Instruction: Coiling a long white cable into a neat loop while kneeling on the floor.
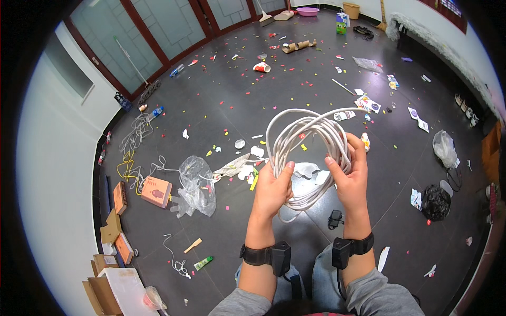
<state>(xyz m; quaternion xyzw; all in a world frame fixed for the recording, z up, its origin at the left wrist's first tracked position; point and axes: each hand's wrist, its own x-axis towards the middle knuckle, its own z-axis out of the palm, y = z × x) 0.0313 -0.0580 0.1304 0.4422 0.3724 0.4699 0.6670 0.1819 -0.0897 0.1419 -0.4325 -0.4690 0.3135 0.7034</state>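
Note:
A coiled white cable (301,125) is held up in front of me in several loose loops. My left hand (272,187) grips the left side of the coil, thumb pressed over the strands. On the right side, my right hand (352,173) holds the loops between thumb and fingers. One cable end sticks out past the top right of the coil. Through the loops, torn white scraps (306,170) show on the dark tiled floor. A black power adapter (335,218) lies on the floor below the coil, beside my right forearm.
Litter covers the floor (253,237). To the left are a clear plastic bag (197,181), tangled cords (136,132), an orange box (157,191) and cardboard boxes (99,294). A black bag (436,202) lies right. Farther off are a paper cup (261,67) and a mop (149,91).

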